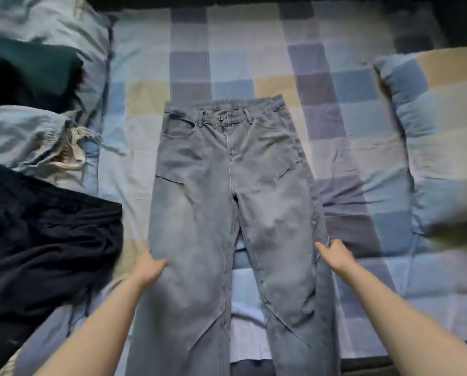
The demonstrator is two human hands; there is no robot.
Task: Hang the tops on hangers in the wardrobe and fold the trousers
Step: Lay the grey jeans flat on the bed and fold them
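Grey-blue jeans (pixel 213 191) lie flat and face up on the checked bedsheet (pixel 343 131), waistband far from me, both legs spread toward me. My left hand (pixel 151 264) grips the outer edge of the left leg at about knee height, thumb on top and fingers hidden under the cloth. At the same height, my right hand (pixel 334 253) pinches the outer seam of the right leg with curled fingers.
A black garment (pixel 45 240) lies crumpled at the left. Behind it sit light blue drawstring trousers (pixel 29 137) and a dark green garment (pixel 29 69) on a pillow (pixel 72 28). Another checked pillow (pixel 438 137) lies at the right.
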